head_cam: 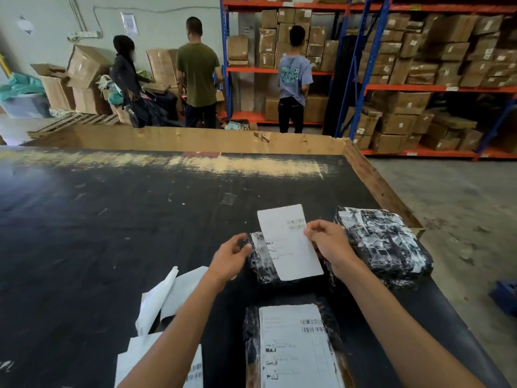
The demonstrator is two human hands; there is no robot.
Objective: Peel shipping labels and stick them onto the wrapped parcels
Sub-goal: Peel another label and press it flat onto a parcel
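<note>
The shipping label [289,242] is held above a dark wrapped parcel [263,264] in the middle of the table [112,219], printed side up, barcodes toward its far right edge. It stands tilted over the parcel rather than flat on it; whether its lower edge already touches the wrap cannot be told.

The right hand [333,247] pinches the label at its right edge, thumb and fingers [312,229] closed on the paper. Judged purpose: to keep the sheet taut and clear of the wrap until it is lined up.

The left hand [230,259] rests at the parcel's left end, fingers loosely curled against the wrap. Whether they grip it or merely steady it cannot be told. It appears placed to stop the parcel sliding during application.

A second wrapped parcel [383,242], with no label visible, lies just beside the first on the right, near the table's edge. A labelled parcel [293,348] lies nearest the person, evidently finished. Peeled backing sheets [162,298] lie loose on the left, clear of the work. More label stock [193,371] sits at the near edge beneath the left forearm.

Assessment: the label is about to go on; a skewed or creased lay-down is the risk.
</note>
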